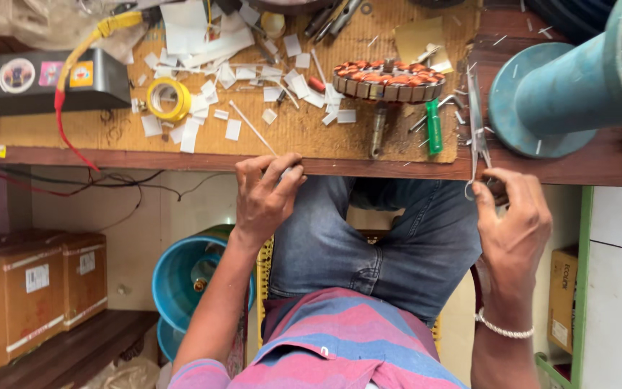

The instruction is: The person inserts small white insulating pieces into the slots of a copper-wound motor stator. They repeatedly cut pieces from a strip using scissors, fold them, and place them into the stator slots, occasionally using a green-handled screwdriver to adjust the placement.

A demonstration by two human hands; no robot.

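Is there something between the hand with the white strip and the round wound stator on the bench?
Nothing solid blocks it. Between the left hand, holding the white strip, and the stator lie only flat paper scraps on the bench.

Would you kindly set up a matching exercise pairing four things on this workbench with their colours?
Things:
1. Tape roll
2. Big spool
3. Marker pen
4. Paper scraps

Colours:
A. white
B. green
C. yellow
D. teal blue

Right pairs: 1-C, 2-D, 3-B, 4-A.

For context, the left hand pinches a thin white stick at the bench edge, and the right hand grips the scissors.
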